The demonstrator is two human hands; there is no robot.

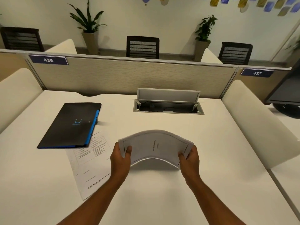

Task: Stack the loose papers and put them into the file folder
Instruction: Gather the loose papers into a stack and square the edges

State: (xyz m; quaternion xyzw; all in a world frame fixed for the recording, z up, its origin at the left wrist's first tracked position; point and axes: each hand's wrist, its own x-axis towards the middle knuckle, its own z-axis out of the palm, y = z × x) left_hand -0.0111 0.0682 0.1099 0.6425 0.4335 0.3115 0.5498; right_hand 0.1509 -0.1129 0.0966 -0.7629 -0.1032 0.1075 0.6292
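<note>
From where the head camera looks down, the person has a stack of papers (155, 147) lifted just off the white desk (211, 143), one end in each hand. The left hand (121, 157) is closed on the left end, thumb on top and fingers curled underneath; the right hand (189, 158) is closed the same way on the right end. The two hands are pressing toward each other, so the stack bows upward in the middle like an arch, with a shadow under it.

To the left lies the black file folder (71, 125) with its blue edge, flat and shut on the desk, well apart from the stack. Its near corner sits on top of one more loose sheet (88, 163), a printed form that runs down toward the left forearm. So the gathering does not look finished.

What I'd worry about: bent like that, the sheets could fan or slip out of line at the ends, and a pinch too hard could crease them. That stray sheet is pinned under the folder, so tugging it could drag the folder or tear the page. The open cable hatch (168, 104) at the back of the desk is somewhere a loose page might slide.
</note>
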